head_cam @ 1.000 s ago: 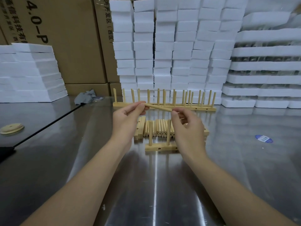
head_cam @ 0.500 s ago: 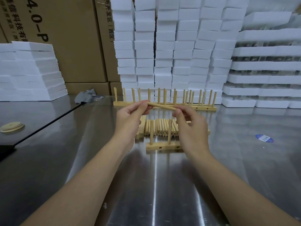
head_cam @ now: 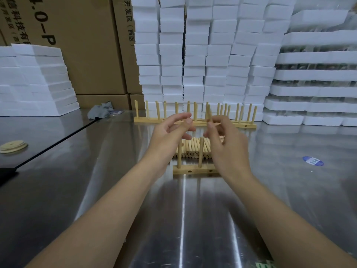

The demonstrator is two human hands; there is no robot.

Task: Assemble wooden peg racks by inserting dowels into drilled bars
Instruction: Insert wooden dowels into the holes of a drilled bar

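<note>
- Two upright dowels stand in the drilled bar on the desk, with loose dowels heaped just behind.
- Your right hand pinches one blurred dowel upright; your left hand is relaxed, its fingers holding nothing.
- It is likely light, stiff and smooth, so grip it mid-shaft.

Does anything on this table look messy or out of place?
Only small things: a crumpled grey rag lies at the back by the cardboard boxes, and a blue sticker is stuck on the metal table at right.

Bare left hand, bare right hand, bare forearms
</note>
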